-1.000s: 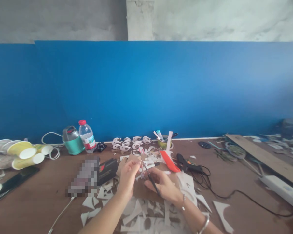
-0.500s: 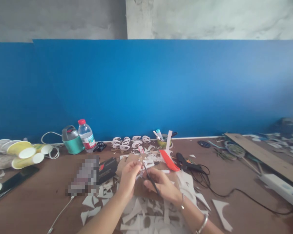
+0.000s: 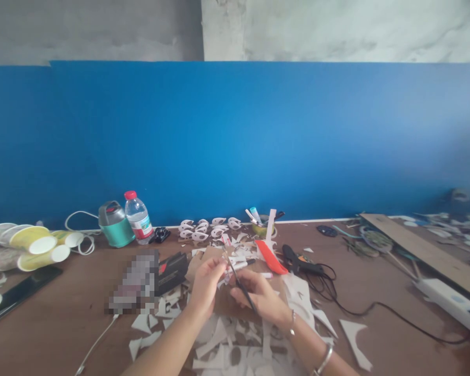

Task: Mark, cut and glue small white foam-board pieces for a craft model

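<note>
Scissors (image 3: pixel 243 291) sit in the right hand (image 3: pixel 264 300) above brown cardboard (image 3: pixel 227 307), held by the handle end, seemingly so the blades reach toward the left hand (image 3: pixel 204 287). Its fingertips are pinched close together; I cannot tell what, if anything, they hold. White cut-outs (image 3: pixel 199 236) stand grouped farther back, probably to keep them apart from loose scraps (image 3: pixel 215 339).

Scissors (image 3: pixel 242 284) blades, parted one second ago, now look closed together; view tipped slightly down.
</note>
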Motion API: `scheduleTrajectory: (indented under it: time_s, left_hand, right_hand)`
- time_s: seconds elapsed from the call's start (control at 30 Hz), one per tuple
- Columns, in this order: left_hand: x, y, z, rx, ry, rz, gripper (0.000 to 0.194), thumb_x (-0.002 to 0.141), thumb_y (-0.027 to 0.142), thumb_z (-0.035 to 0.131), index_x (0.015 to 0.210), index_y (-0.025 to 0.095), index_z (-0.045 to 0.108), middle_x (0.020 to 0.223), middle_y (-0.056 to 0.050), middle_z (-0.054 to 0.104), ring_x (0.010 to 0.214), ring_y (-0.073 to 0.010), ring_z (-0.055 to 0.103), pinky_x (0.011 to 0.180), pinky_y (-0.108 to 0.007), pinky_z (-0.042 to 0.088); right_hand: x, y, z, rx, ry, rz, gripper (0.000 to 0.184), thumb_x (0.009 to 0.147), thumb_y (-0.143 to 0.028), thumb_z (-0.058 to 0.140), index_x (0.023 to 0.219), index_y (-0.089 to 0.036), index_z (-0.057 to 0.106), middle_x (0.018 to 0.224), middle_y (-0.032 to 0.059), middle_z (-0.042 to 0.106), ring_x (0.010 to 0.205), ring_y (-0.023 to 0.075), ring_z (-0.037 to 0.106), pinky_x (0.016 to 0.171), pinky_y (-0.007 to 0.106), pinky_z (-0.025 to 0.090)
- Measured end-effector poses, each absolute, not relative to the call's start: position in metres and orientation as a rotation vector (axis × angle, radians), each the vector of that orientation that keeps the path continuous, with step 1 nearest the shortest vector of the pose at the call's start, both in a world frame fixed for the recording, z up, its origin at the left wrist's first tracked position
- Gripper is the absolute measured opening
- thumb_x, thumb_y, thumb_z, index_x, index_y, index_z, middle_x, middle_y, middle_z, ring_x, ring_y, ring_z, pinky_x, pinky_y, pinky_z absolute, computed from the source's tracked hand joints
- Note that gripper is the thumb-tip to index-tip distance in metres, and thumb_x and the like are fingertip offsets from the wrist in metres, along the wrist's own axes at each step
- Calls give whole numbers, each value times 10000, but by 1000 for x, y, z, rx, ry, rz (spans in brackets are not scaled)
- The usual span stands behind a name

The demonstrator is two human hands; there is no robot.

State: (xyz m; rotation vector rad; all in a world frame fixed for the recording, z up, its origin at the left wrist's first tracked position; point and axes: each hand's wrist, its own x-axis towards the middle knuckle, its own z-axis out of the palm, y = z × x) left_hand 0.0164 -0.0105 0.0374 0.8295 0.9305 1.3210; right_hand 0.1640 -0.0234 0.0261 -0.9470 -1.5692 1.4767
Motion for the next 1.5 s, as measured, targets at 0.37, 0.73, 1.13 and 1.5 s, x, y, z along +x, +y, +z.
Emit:
scheduleTrajectory:
  time_s: [0.37, 0.73, 1.13, 1.5]
  left_hand:
    - [15, -10, 34, 838, 866, 1308, 190, 697, 312, 712, 645, 153, 622, 567, 12, 603, 539, -112, 533, 561, -221, 403]
    - [15, -10, 35, 845, 875, 1305, 206, 679, 317, 725, 624, 148, 620, 583, 7, 608, 540, -110, 537, 558, -219, 398]
    - [15, -10, 39, 758, 866, 1287, 251, 633, 346, 771, 616, 135, 636, 567, 2, 591, 539, -109, 529, 545, -221, 401]
    - [16, -11, 38, 763, 875, 1299, 255, 634, 353, 770, 630, 131, 644, 586, -1, 594, 545, -108, 524, 550, -222, 401]
  right_hand:
    - [166, -24, 25, -947, -1546, 1542, 409, 716, -504, 721, 886, -161, 575, 662, -26, 562, 550, 91, 488, 526, 218, 406]
    - [165, -23, 25, -969, -1558, 1515, 399, 713, -511, 713, 856, -165, 577, 649, -36, 549, 524, 80, 469, 498, 207, 399]
    - [162, -25, 30, -976, -1610, 1452, 366, 772, -525, 648, 747, -183, 519, 569, -52, 466, 475, 72, 370, 450, 206, 329]
    - [160, -26, 29, -1022, -1604, 1437, 320, 780, -477, 633, 736, -183, 515, 535, -61, 474, 438, 71, 392, 445, 208, 337]
